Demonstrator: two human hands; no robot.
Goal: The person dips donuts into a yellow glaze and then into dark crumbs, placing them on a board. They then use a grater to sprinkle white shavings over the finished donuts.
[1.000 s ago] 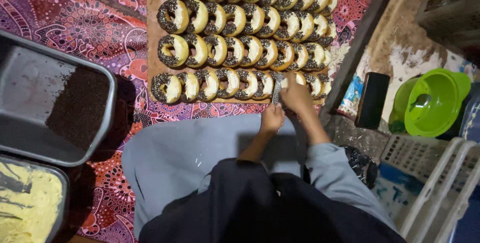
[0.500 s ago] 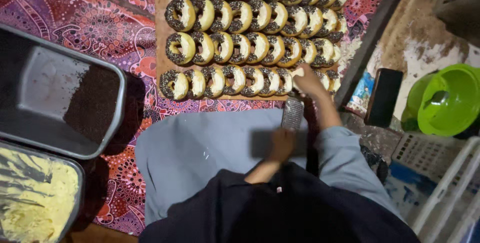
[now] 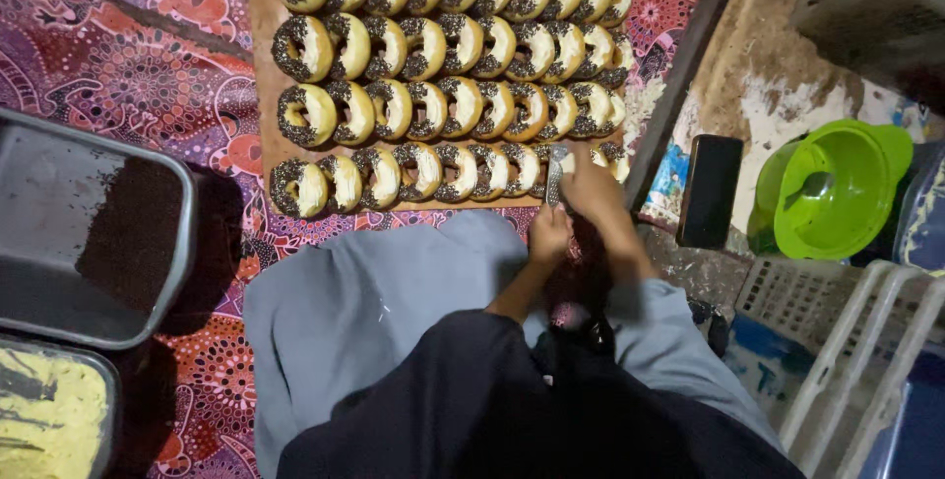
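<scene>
Head view, looking straight down over lap. Right hand (image 3: 596, 193) at the near right corner of wooden board (image 3: 259, 95), fingers closed around a small metal utensil (image 3: 556, 174); blade or tines end points up toward the last row, exact kind not clear. Left hand (image 3: 548, 235) just below and left of that grip, curled shut, touching the right wrist area; cannot tell whether anything sits inside it. Both hands close together, forearms converging from the dark sleeves.

Above the grip: doughnuts (image 3: 443, 75) in four overlapping rows, pale icing with dark sprinkles, standing tilted against each other. Utensil tip touching or just beside the doughnut at the right end of the nearest row (image 3: 610, 156); contact itself blurred. Board lying on a patterned red-purple cloth (image 3: 128, 65) on the floor.

Far left of the grip: grey metal tray (image 3: 39, 184) holding a dark patch of sprinkles. Below it, a second tray (image 3: 59, 420) with yellow cream, only partly in frame.

Right of the grip: dark wooden strip (image 3: 684, 56) running diagonally, then a black phone (image 3: 711, 191) lying flat, then a green plastic bowl (image 3: 837, 189), well apart from the hands. Lower right: white plastic baskets (image 3: 837, 341). Directly below the grip: grey-blue fabric over the knees (image 3: 364, 312).
</scene>
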